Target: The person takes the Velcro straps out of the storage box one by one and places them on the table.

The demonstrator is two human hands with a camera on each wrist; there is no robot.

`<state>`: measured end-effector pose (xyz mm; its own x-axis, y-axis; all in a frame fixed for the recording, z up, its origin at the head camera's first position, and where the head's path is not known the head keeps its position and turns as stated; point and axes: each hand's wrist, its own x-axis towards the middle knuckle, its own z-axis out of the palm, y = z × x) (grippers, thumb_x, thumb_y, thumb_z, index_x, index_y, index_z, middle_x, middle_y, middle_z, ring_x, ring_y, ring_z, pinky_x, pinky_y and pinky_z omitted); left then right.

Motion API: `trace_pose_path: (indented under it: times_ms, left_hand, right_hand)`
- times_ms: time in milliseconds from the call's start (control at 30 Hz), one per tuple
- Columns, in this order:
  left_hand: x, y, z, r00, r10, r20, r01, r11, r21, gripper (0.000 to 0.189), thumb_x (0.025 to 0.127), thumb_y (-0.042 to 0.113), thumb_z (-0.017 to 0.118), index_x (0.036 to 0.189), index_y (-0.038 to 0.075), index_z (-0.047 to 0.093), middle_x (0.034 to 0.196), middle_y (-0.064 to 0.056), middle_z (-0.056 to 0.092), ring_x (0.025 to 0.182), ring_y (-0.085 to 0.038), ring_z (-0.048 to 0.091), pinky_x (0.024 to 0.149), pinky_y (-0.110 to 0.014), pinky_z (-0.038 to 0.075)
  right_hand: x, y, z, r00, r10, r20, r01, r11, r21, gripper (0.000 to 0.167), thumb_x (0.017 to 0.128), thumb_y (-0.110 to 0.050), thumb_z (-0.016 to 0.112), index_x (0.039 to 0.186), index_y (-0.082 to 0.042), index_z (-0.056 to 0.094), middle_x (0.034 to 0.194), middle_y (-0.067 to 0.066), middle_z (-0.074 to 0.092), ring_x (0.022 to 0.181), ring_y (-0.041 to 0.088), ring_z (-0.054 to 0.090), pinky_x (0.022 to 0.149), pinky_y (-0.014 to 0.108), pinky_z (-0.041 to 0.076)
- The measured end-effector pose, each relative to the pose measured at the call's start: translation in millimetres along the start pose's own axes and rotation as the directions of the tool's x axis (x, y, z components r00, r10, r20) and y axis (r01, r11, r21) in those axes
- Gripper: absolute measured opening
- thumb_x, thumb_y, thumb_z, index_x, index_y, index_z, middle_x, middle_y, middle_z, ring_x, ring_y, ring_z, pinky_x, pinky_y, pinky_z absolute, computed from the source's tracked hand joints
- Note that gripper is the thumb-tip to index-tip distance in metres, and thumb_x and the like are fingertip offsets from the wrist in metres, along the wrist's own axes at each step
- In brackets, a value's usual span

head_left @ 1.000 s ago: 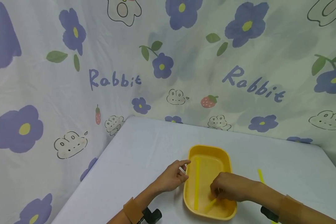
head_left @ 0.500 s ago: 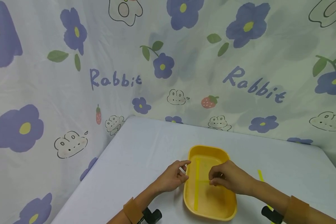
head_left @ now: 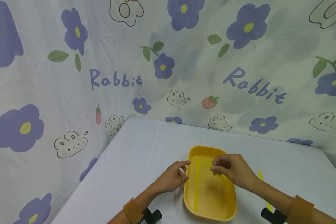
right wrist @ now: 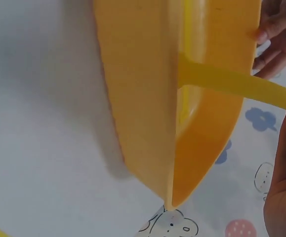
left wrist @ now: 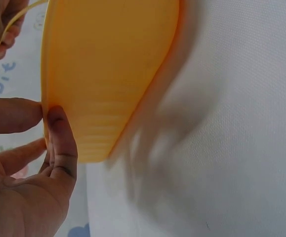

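Note:
My left hand [head_left: 172, 176] pinches the left rim of a yellow plastic tray [head_left: 212, 202] between thumb and fingers, as the left wrist view shows close up. Over the far right part of the tray, my right hand [head_left: 233, 169] pinches a thin, flexible yellow strip [right wrist: 236, 86]. In the right wrist view it bends from the fingers down across the tray's near side wall. A second yellow strip [head_left: 196, 186] lies lengthwise along the left side of the tray floor.
To the right of the tray another yellow strip [head_left: 260, 175] lies on the white table [head_left: 145, 146], partly hidden under my right forearm. A curtain [head_left: 114, 102] printed with flowers and rabbits hangs behind and left of the table.
My right hand has moved from the near part of the tray to its far right part and lifted, carrying the strip. The left hand and tray have stayed put.

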<state>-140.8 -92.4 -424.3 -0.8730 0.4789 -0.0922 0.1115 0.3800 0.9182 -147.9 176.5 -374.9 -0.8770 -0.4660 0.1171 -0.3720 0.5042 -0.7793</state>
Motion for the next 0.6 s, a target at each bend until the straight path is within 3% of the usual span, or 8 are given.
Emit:
trace_pose_path:
  times_ms: [300, 433, 600]
  left_hand:
    - [-0.2, -0.4, 0.1, 1.000, 0.000, 0.001, 0.000, 1.000, 0.003, 0.056, 0.096, 0.004, 0.063, 0.149, 0.005, 0.044, 0.119, -0.016, 0.050, 0.089, -0.014, 0.060, 0.070, -0.020, 0.051]
    - [-0.2, -0.7, 0.0, 1.000, 0.000, 0.002, 0.000, 1.000, 0.005, 0.056, 0.097, 0.005, 0.063, 0.150, 0.005, 0.044, 0.120, -0.017, 0.050, 0.089, -0.014, 0.060, 0.069, -0.020, 0.051]
    - [0.2, -0.7, 0.2, 1.000, -0.002, -0.002, 0.002, 1.000, 0.009, 0.056, 0.097, 0.004, 0.063, 0.149, 0.004, 0.044, 0.119, -0.016, 0.050, 0.089, -0.014, 0.059, 0.069, -0.020, 0.051]
  right_hand:
    - [-4.5, -8.8, -13.1, 0.981, 0.167, -0.103, -0.149, 0.975, 0.163, 0.022, 0.093, -0.023, 0.072, 0.100, -0.002, 0.070, 0.089, 0.006, 0.075, 0.079, 0.013, 0.072, 0.076, 0.023, 0.058]
    - [-6.7, -9.4, -20.1, 0.963, 0.239, -0.127, -0.201, 0.945, 0.257, 0.031, 0.093, -0.025, 0.071, 0.107, 0.002, 0.069, 0.097, 0.008, 0.075, 0.086, 0.015, 0.073, 0.080, 0.025, 0.059]
    - [-10.2, -5.5, -32.1, 0.927, 0.341, -0.156, -0.269, 0.895, 0.356, 0.041, 0.093, -0.029, 0.072, 0.116, 0.005, 0.066, 0.101, 0.000, 0.075, 0.091, 0.011, 0.072, 0.083, 0.024, 0.058]
